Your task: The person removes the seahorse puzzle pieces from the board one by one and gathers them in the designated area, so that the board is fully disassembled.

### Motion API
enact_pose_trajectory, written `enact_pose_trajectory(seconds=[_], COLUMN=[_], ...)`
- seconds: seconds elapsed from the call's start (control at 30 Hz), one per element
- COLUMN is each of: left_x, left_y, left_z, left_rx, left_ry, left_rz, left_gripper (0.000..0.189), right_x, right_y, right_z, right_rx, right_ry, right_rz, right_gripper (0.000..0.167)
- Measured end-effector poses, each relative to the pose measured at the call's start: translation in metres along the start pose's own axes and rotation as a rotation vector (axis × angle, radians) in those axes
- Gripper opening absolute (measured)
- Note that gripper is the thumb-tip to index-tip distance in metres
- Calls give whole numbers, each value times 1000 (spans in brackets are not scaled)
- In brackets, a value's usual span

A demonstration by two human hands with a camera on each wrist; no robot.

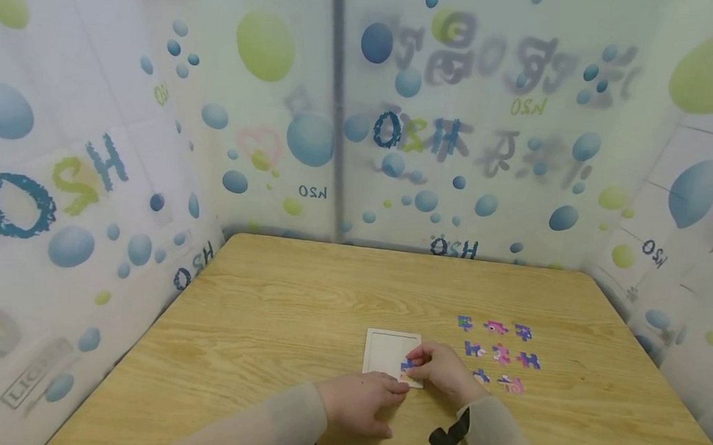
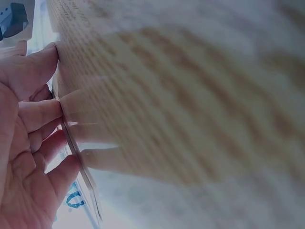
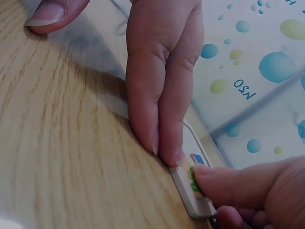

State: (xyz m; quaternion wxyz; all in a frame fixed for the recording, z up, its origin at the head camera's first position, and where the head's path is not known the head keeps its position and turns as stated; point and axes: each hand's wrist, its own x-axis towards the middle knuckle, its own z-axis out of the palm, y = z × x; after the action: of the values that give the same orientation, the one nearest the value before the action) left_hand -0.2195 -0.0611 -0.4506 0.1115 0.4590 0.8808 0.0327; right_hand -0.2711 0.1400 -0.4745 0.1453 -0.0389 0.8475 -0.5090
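Observation:
A square white puzzle tray lies on the table in front of me. In its near right corner sits a blue and orange puzzle piece, with green marks in the right wrist view. My right hand has thumb and forefinger on this piece, and the thumb covers part of it. My left hand lies at the tray's near edge. Its fingers are extended, tips touching the rim beside the piece. The left wrist view shows the left palm and fingertips against the wooden surface.
Several loose purple, blue and pink puzzle pieces lie in rows to the right of the tray, close to my right hand. The wooden table ends against patterned curtains at the back and sides.

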Motion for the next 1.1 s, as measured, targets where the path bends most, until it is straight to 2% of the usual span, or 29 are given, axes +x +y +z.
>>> enact_pose_trajectory(seconds=[0.33, 0.67, 0.93, 1.1], left_x=[0, 1, 0, 0], left_y=[1, 1, 2, 1], left_z=[0, 1, 0, 0], left_rx=[-22, -42, -45, -40], left_ry=[-14, -37, -41, -43], left_rz=[-19, -30, -40, -43], left_gripper=[63, 64, 64, 64], right_x=[-2, -3, 1, 0], right_y=[-1, 0, 2, 0], right_z=[1, 0, -5, -5], right_rx=[7, 59, 18, 18], right_ry=[8, -4, -39, -30], right_rz=[-8, -34, -11, 2], right_gripper=[19, 23, 22, 21])
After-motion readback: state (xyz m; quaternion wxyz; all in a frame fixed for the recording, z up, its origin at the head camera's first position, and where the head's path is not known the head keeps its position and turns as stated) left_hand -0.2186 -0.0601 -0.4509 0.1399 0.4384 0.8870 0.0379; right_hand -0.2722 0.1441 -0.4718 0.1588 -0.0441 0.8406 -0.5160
